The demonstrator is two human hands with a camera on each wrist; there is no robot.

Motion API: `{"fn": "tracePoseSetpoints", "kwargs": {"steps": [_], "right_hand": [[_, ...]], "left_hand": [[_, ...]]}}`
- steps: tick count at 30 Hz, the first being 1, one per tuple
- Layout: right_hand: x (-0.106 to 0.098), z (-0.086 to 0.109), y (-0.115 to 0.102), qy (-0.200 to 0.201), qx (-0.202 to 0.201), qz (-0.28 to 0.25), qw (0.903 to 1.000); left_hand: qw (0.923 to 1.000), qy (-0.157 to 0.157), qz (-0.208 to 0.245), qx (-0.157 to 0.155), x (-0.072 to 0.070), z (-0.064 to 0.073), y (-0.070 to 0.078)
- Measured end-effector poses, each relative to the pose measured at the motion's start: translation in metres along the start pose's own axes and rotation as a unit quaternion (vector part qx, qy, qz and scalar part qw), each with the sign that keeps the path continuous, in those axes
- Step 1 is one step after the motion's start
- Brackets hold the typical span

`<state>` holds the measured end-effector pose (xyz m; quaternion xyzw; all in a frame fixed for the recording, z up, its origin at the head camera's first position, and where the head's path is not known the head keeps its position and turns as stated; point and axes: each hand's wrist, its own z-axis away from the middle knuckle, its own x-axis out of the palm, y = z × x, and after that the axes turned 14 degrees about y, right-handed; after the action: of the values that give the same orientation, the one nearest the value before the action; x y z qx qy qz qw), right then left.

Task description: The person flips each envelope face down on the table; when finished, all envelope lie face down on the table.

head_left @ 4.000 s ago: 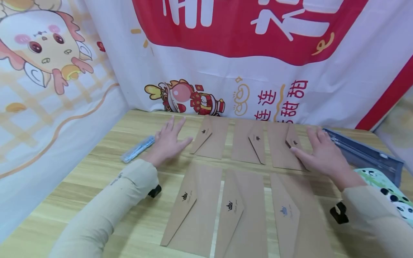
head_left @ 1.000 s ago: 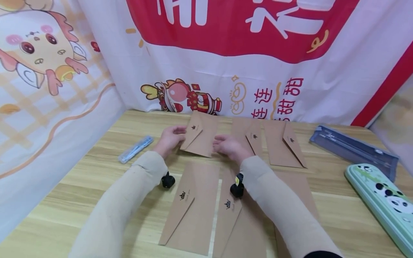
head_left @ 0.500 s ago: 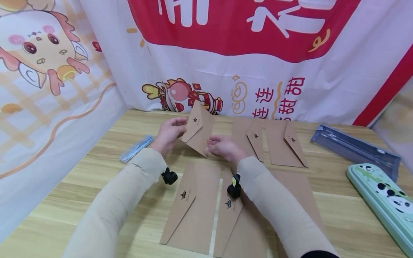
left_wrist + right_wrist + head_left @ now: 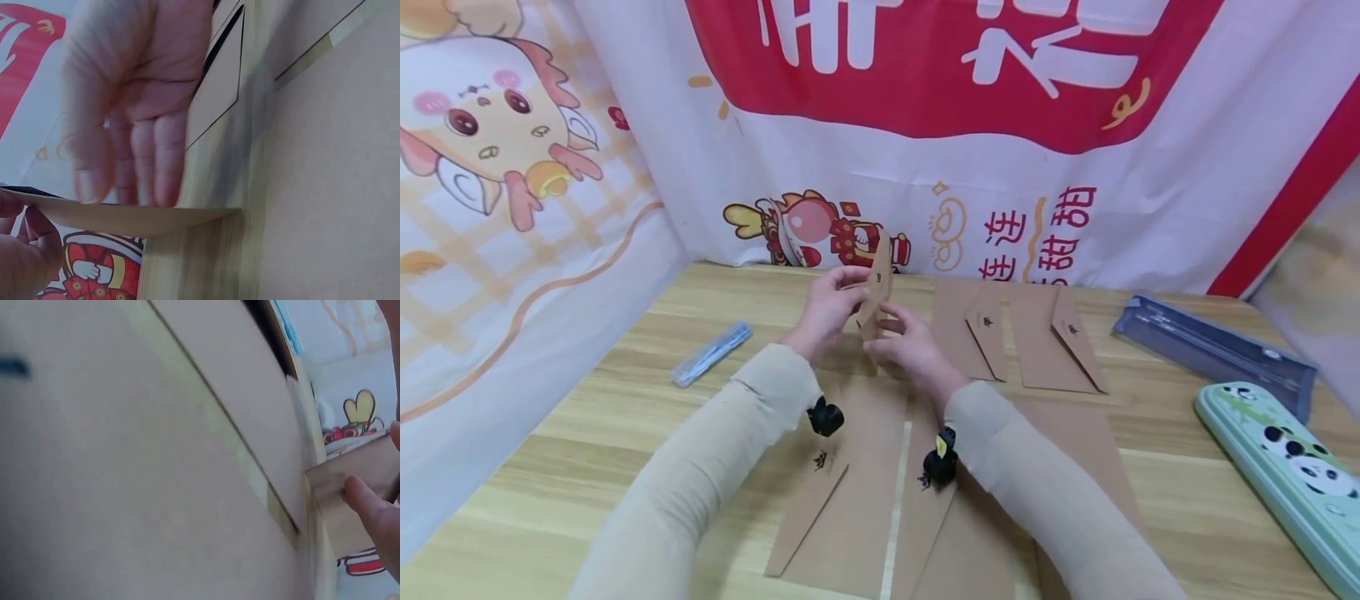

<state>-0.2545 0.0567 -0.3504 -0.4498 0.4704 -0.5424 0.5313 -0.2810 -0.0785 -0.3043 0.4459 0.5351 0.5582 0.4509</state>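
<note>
My left hand [image 4: 831, 304] pinches a brown kraft-paper envelope [image 4: 878, 279], which stands tilted on edge above the far table. A small dark crown print shows on its flap. From the other side my right hand [image 4: 913, 342] touches it. In the left wrist view, the right hand [image 4: 134, 106] reaches down with fairly straight fingers that meet the envelope [image 4: 125, 217]; the left hand [image 4: 25, 250] grips at the lower left. The right wrist view shows a right-hand digit [image 4: 359, 490] on the face of the envelope [image 4: 340, 515].
Two more envelopes [image 4: 955, 325] lie in the far row, others [image 4: 868, 500] in the near row, partly under my arms. A clear packet of blue sticks [image 4: 711, 354] lies left. At right are a dark zip pouch [image 4: 1217, 350] and a green panda case [image 4: 1288, 475].
Both hands have come to the far-left envelope, the right one from the far right. The envelope has left the table and turned up on edge, moving slightly right.
</note>
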Motion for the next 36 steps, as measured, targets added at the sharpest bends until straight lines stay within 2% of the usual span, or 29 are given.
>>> {"fn": "tracePoseSetpoints", "kwargs": {"steps": [3, 10, 17, 21, 25, 30, 33, 36], "right_hand": [[0.003, 0.004, -0.002, 0.018, -0.035, 0.006, 0.9992], [0.008, 0.012, -0.004, 0.057, -0.093, 0.007, 0.994], [0.011, 0.017, 0.0, 0.116, -0.164, 0.053, 0.9782], [0.011, 0.022, 0.001, 0.153, -0.189, 0.062, 0.968], [0.012, 0.029, -0.001, 0.201, -0.206, 0.06, 0.9559], [0.01, 0.033, -0.001, 0.275, -0.219, 0.039, 0.9352], [0.005, 0.032, 0.001, 0.322, -0.211, 0.003, 0.9228], [0.0, 0.029, 0.002, 0.348, -0.181, -0.06, 0.9179]], "left_hand": [[0.9999, 0.01, -0.008, 0.001, 0.003, 0.002, 0.0], [0.9999, 0.012, -0.002, -0.005, 0.008, 0.003, 0.0], [0.9999, 0.008, -0.004, -0.007, 0.009, 0.004, 0.001], [1.0, -0.001, 0.001, -0.006, 0.012, 0.005, 0.0], [0.9998, -0.01, 0.015, -0.004, 0.016, 0.006, -0.001], [0.9987, -0.03, 0.039, -0.013, 0.019, 0.01, -0.002], [0.9977, -0.043, 0.049, -0.02, 0.019, 0.013, -0.004], [0.9979, -0.036, 0.053, -0.011, 0.014, 0.014, -0.01]]}}
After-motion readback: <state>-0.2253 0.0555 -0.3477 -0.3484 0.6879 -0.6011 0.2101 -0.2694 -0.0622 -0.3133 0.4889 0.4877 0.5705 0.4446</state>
